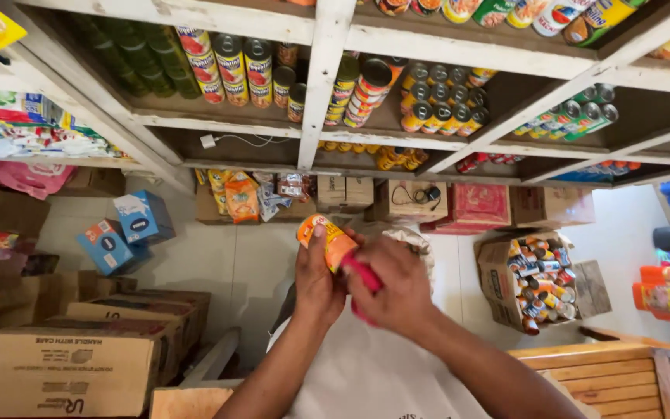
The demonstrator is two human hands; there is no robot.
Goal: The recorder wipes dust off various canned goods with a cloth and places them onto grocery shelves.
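Observation:
My left hand (316, 283) grips a small orange packet (327, 237) and holds it upright in front of me at the middle of the view. My right hand (397, 291) is closed around a pink cloth (362, 275) and presses it against the packet's right side. Both hands touch each other above my white shirt. Part of the cloth is hidden inside my right fist.
White wooden shelves (323, 85) stacked with cans fill the top. An open carton of cans (537, 283) sits on the floor at right, cardboard boxes (71, 365) at left, two blue boxes (126, 233) behind them, snack packets (242, 198) under the shelves, a wooden counter (606, 376) at lower right.

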